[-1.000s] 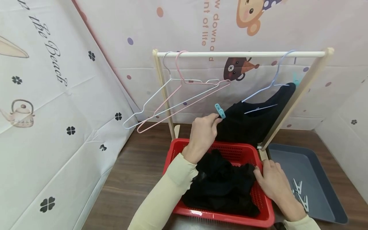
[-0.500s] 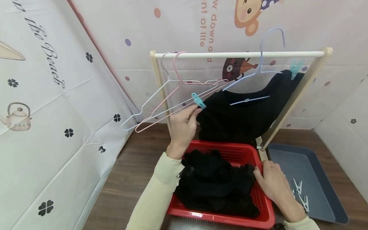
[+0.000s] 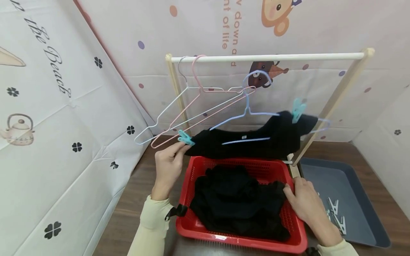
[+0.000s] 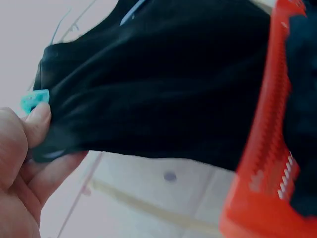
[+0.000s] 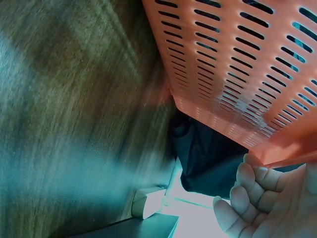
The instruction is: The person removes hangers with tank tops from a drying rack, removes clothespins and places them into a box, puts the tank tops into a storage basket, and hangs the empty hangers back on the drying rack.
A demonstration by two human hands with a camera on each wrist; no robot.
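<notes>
My left hand [image 3: 167, 166] pinches the left shoulder end of a black garment [image 3: 243, 142], right beside a teal clothespin [image 3: 185, 138]. In the left wrist view, thumb and fingers [image 4: 59, 171] close on the cloth from both sides. A light blue hanger [image 3: 247, 103] runs through the garment, its hook below the rail and off it. A second teal clothespin [image 3: 298, 110] sits on the other shoulder. My right hand [image 3: 304, 202] grips the right rim of a red basket [image 3: 241, 241], with fingers curled under the edge in the right wrist view. Bunched black cloth [image 3: 237, 202] fills the basket.
Behind the basket stands a rack with a white rail [image 3: 269, 57] and wooden posts. A white hanger [image 3: 166, 110] and a pink hanger [image 3: 192, 103] hang at its left end. To the right, a grey tray [image 3: 352, 192] holds several pale clothespins [image 3: 334, 206].
My left hand has moved left and down, drawing the black garment along. The blue hanger's hook has risen off the rail, then dropped below it toward the left. My right hand stays on the basket.
</notes>
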